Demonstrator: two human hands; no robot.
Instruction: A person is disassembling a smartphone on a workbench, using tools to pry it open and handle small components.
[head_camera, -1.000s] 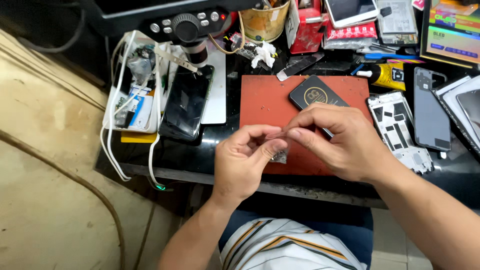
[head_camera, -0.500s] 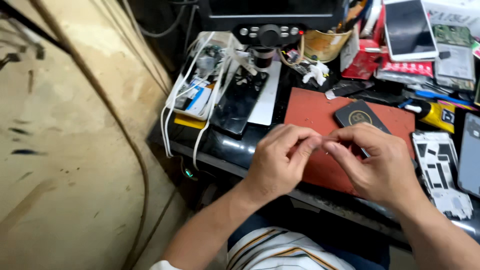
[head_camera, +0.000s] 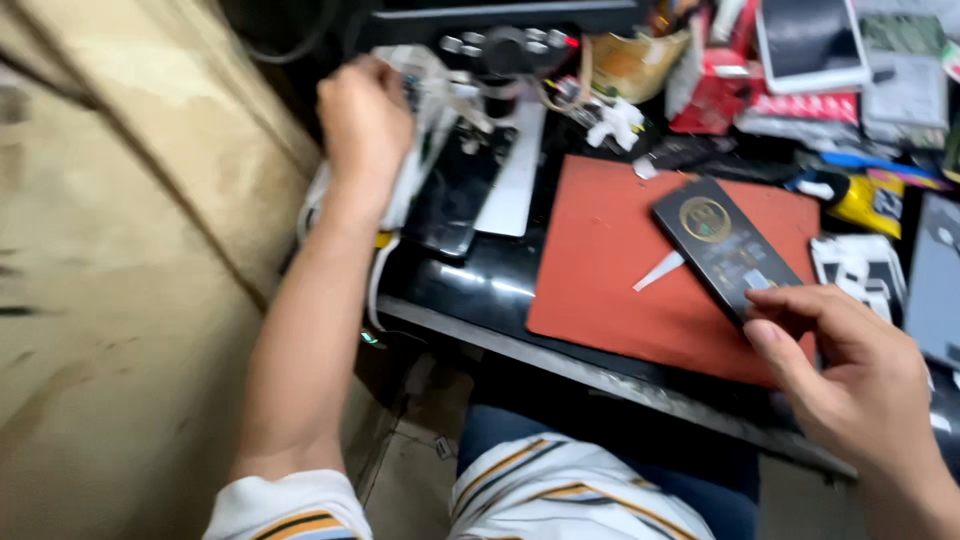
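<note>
My left hand (head_camera: 365, 120) reaches far out to the left end of the bench. It rests curled over a white tray (head_camera: 415, 190) of cables and small parts, with its fingertips hidden. A black phone (head_camera: 722, 245) with a gold round emblem lies slanted on a red work mat (head_camera: 610, 280). My right hand (head_camera: 850, 385) is at the phone's near end, thumb and forefinger pinched on its corner. A small white strip (head_camera: 658, 271) lies on the mat beside the phone.
A second dark phone (head_camera: 462, 190) lies under a microscope head with knobs (head_camera: 505, 50). Phones, red packets and a yellow-black item crowd the back and right of the black bench. A bare wall runs along the left. My lap is below the bench edge.
My hands were pinched together over the mat's front edge. They have since parted: the left swung up and left to the white tray, the right dropped to the phone's near end.
</note>
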